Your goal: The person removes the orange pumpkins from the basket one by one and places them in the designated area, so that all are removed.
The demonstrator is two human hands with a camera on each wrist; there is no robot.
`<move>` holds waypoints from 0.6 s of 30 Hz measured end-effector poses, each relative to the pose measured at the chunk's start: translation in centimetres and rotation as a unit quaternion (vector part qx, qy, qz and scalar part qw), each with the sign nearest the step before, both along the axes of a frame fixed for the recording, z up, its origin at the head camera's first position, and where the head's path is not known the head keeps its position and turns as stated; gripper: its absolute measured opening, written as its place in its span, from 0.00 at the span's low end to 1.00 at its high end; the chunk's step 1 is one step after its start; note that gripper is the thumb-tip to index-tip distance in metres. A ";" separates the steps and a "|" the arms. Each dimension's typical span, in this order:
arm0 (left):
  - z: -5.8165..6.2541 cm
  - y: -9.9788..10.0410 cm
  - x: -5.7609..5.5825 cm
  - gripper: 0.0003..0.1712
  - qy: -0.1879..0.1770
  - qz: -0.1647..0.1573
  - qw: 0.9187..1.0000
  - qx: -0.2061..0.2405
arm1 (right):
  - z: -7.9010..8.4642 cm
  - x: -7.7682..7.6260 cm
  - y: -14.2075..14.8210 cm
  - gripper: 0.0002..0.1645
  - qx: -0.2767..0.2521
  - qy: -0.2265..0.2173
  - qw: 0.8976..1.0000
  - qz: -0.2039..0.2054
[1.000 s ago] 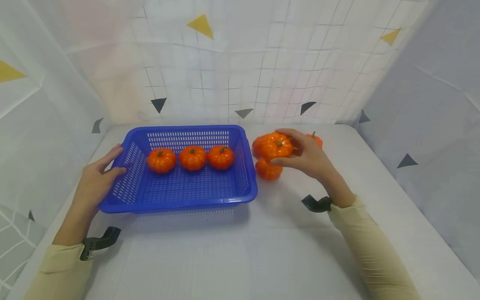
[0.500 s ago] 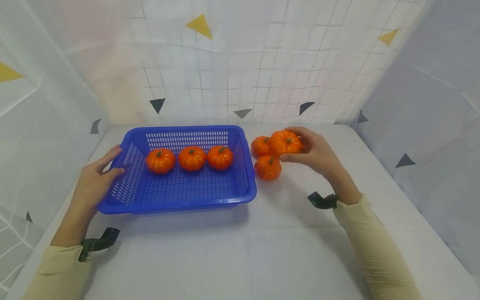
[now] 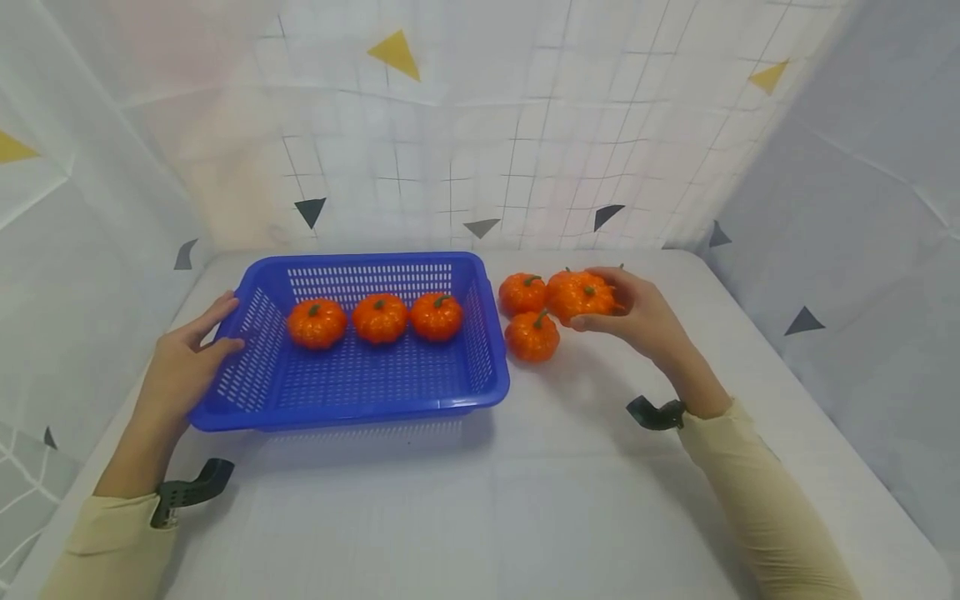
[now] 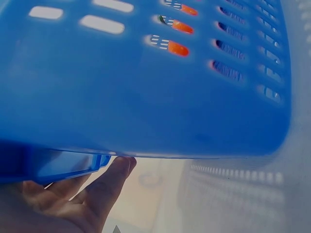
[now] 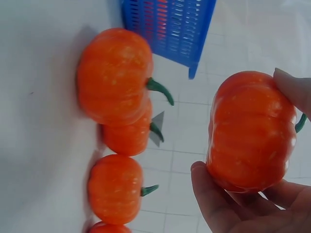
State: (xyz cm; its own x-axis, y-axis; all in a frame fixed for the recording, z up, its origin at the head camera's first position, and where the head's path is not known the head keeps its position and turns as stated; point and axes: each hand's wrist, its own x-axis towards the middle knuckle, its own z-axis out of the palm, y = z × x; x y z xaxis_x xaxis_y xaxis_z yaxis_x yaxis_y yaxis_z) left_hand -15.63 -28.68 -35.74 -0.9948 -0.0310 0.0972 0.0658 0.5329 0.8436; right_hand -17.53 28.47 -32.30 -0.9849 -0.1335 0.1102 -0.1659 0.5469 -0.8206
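Observation:
A shiny orange pumpkin (image 3: pixel 579 298) is held in my right hand (image 3: pixel 637 315), thumb on the near side and fingers on the far side. In the right wrist view, the held pumpkin (image 5: pixel 250 133) appears apart from the row of other pumpkins (image 5: pixel 115 188) with green stems. My left hand (image 3: pixel 183 362) rests at the left rim of a blue perforated basket (image 3: pixel 352 412), thumb and fingers spread along it. Beneath the rim, the left wrist view shows the basket's outer wall (image 4: pixel 146 107) and part of the hand (image 4: pixel 92 196). Three pumpkins (image 3: pixel 380 318) sit in a row inside the basket.
Right of the basket, two pumpkins, one at the back (image 3: pixel 522 293) and one nearer (image 3: pixel 532 336), stand on the white table (image 3: pixel 480 517). Others are partly hidden behind the right hand. A patterned white cloth (image 3: pixel 465 125) hangs behind the table.
My right hand has moved right with the pumpkin, and lately a little lower, uncovering the back pumpkin beside the basket. The left hand and basket stay in place; the head view has shifted slightly.

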 end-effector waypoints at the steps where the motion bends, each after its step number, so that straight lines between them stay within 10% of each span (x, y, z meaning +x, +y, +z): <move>1: 0.0 0.0 0.0 0.34 0.000 0.000 1.000 0.001 | -0.1 0.0 0.1 0.43 0.000 -0.002 1.000 -0.002; 18: 0.2 0.2 0.1 0.33 0.000 0.001 1.000 -0.001 | -3.6 0.0 1.6 0.53 0.010 -0.021 0.998 -0.055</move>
